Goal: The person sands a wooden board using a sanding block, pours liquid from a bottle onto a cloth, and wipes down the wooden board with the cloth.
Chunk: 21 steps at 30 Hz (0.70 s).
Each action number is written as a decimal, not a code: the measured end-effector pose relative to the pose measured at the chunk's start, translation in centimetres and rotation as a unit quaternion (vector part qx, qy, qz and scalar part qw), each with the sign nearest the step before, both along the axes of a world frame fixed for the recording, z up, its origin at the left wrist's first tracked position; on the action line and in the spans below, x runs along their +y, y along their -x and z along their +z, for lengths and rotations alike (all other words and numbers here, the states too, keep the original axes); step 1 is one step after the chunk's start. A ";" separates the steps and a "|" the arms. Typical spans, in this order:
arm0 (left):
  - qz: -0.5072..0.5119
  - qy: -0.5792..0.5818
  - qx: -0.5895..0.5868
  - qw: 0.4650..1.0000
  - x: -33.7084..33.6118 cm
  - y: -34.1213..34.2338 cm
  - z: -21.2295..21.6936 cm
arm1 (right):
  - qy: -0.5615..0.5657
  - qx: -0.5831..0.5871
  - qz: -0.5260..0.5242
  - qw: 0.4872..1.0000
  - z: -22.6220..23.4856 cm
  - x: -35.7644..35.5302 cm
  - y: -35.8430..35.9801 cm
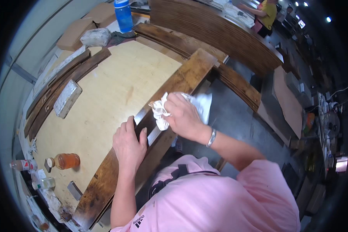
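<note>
My left hand lies flat, fingers spread, on a long dark brown stained wooden plank that runs along the near edge of a pale plywood worktop. My right hand, with a metal bracelet on the wrist, is closed around a crumpled white cloth and presses it against the plank's edge just to the right of my left hand. Part of the cloth hangs out past my right hand over the grey floor.
A whitish block, dark curved strips, an orange liquid bottle and small bottles sit at left. A blue bottle and cardboard stand at the back. Stacked dark planks lie behind; another person is far back.
</note>
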<state>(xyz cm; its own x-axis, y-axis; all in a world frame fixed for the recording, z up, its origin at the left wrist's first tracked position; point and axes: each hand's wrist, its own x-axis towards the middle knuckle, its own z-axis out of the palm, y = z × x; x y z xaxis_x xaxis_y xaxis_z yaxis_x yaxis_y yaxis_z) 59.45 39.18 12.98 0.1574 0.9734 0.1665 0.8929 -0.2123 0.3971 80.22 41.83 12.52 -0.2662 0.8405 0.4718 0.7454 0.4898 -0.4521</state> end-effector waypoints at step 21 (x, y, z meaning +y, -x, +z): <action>-0.028 -0.024 -0.019 0.999 0.5 -0.3 -0.4 | 0.042 -0.083 -0.108 0.990 1.1 3.4 -4.1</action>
